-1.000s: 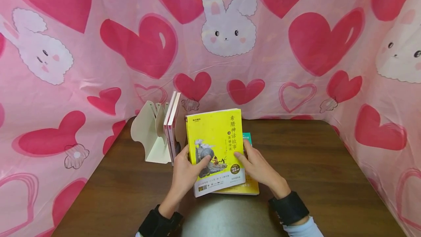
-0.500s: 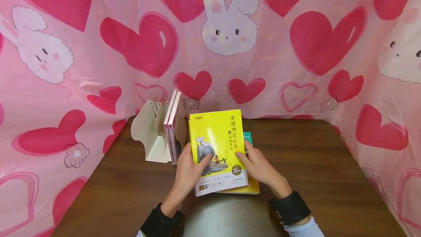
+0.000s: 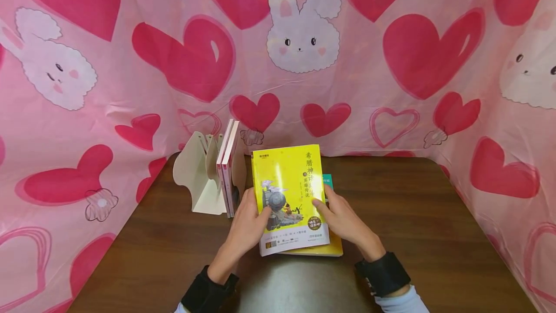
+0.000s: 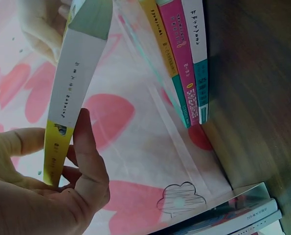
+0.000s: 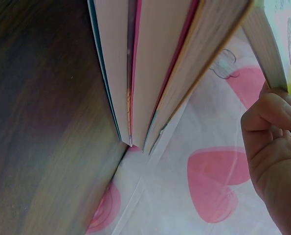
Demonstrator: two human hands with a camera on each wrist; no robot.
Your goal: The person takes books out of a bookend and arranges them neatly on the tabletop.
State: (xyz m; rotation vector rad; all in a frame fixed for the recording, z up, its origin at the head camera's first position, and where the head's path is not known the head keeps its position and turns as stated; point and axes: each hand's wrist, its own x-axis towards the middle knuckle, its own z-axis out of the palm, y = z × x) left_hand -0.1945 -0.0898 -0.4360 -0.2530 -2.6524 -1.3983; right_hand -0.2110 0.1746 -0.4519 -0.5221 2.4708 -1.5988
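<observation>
Head view: both hands are gripping one yellow book (image 3: pixel 288 173), its front cover facing up toward the camera. Left hand (image 3: pixel 245 226) is pinching the left edge between thumb and fingers; right hand (image 3: pixel 347 221) is doing the same on the opposite edge. Left wrist view is showing the spine, with a gap separating the book from a pile of three books (image 4: pixel 182 58) lying on the desk (image 3: pixel 412 206); so the book is hanging above the pile, tilting relative to it, not touching. To its left, a cream book holder (image 3: pixel 208 203) is standing on the desk, with two thin books (image 3: pixel 228 182) sitting upright toward its right end. Judgement: the step in hand is a two-handed hold, the book being borne clear of the pile. Next move, as judged, is calling for firm pressure on both edges, and clearance from the pile and holder if the book is shifting sideways.
</observation>
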